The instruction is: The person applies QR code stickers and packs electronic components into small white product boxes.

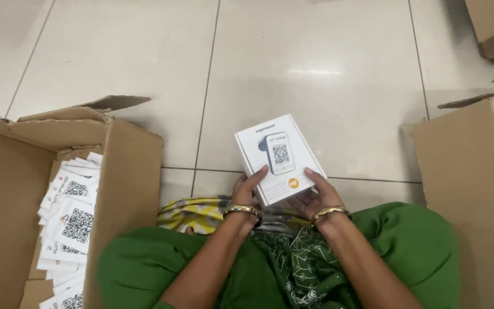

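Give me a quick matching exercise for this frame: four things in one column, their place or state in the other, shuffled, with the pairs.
Things:
1. white box
2. printed cards
3. left hand
4. cardboard carton at the right

Places or states:
A. stacked inside the open carton at the person's left
B. held above the tiled floor by both hands
C. gripping the box's near left edge, a bangle at the wrist
D. stands beside the person's right knee, contents barely in view

Pairs: 1-B, 2-A, 3-C, 4-D. The right hand supports the box's near right side.
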